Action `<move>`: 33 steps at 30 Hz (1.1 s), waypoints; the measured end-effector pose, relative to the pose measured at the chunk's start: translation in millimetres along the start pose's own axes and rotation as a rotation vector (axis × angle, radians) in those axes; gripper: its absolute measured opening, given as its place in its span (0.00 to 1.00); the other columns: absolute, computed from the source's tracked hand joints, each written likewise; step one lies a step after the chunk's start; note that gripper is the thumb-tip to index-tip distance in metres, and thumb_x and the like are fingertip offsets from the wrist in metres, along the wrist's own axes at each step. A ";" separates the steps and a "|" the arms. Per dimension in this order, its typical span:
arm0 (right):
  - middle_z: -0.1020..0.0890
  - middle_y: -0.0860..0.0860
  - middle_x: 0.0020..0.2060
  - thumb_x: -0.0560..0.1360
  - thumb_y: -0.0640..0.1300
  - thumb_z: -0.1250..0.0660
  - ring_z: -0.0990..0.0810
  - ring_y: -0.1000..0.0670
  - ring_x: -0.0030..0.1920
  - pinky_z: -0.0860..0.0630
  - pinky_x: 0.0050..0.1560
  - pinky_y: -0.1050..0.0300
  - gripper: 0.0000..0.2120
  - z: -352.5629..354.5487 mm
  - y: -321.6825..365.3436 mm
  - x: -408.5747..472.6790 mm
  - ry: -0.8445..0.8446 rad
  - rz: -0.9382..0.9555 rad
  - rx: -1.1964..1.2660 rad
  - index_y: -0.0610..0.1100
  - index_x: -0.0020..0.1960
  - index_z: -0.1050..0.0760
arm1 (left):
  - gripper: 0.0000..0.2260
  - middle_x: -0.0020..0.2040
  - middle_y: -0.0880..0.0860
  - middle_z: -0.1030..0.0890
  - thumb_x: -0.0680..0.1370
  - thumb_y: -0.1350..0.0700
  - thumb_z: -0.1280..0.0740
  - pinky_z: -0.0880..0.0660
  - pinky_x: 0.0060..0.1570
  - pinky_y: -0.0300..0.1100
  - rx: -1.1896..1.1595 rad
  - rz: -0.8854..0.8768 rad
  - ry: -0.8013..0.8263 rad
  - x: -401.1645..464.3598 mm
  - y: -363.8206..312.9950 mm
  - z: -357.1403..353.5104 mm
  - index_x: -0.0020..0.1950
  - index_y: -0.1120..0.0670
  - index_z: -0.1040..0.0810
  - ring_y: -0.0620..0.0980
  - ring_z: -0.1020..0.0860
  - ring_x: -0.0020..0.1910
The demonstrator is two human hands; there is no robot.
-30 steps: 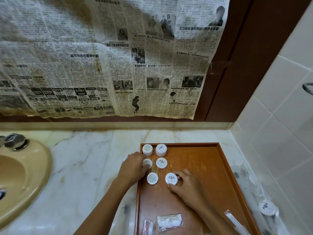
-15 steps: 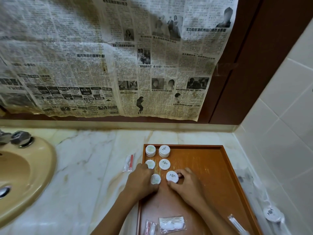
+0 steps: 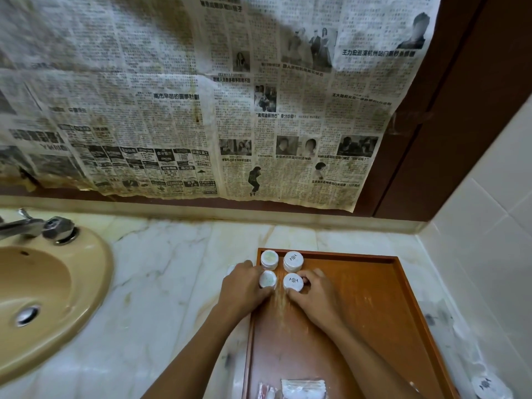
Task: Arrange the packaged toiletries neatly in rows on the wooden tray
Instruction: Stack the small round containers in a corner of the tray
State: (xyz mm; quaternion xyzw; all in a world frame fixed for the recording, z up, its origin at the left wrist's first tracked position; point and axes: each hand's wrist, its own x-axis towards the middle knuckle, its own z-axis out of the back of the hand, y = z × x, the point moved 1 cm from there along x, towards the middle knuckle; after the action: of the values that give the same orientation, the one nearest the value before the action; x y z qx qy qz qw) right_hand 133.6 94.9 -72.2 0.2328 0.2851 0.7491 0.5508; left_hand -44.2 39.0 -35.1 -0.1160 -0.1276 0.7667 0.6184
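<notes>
The wooden tray [image 3: 374, 298] lies on the marble counter at lower right. Small round white jars stand in its far-left corner in two rows of two. The back pair [image 3: 269, 259] [image 3: 293, 261] sits against the tray's far rim. My left hand [image 3: 244, 289] curls round the front left jar [image 3: 267, 279] from the left. The front right jar [image 3: 293, 282] is gripped from the right and near side by my right hand [image 3: 316, 295]. Two clear plastic packets [image 3: 303, 388] [image 3: 266, 391] lie at the tray's near edge.
A beige sink [image 3: 43, 298] with a metal tap [image 3: 37, 226] fills the left. Another white jar [image 3: 486, 385] lies among clear wrappers on the counter right of the tray. A tiled wall [image 3: 489, 240] closes the right side; old newspaper [image 3: 201, 110] hangs behind.
Three rows of jars showed before; now only two tight rows show. Both hands moved farther into the tray's corner, each holding a jar. The view shifted right and tilted upward.
</notes>
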 end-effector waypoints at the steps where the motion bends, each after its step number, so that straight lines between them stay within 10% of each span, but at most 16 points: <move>1: 0.25 0.57 0.47 0.67 0.56 0.27 0.25 0.56 0.46 0.25 0.45 0.57 0.17 -0.2 -0.5 0.7 0.005 -0.004 -0.016 0.54 0.53 0.22 | 0.15 0.46 0.50 0.26 0.72 0.41 0.34 0.28 0.41 0.43 0.008 -0.007 -0.001 1.4 -0.8 0.3 0.51 0.50 0.22 0.51 0.25 0.49; 33: 0.27 0.57 0.49 0.66 0.58 0.26 0.26 0.57 0.46 0.31 0.40 0.63 0.22 -2.7 -5.7 4.0 0.069 0.000 -0.059 0.53 0.58 0.23 | 0.20 0.53 0.52 0.22 0.69 0.43 0.28 0.26 0.45 0.43 0.062 -0.040 0.195 21.9 -0.5 4.6 0.57 0.49 0.21 0.51 0.23 0.50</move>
State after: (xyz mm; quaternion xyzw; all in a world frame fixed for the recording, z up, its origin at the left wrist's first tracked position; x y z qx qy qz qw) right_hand 134.6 99.5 -77.9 0.1908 0.2818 0.7648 0.5471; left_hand -49.8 60.3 -31.0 -0.1680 -0.0453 0.7428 0.6465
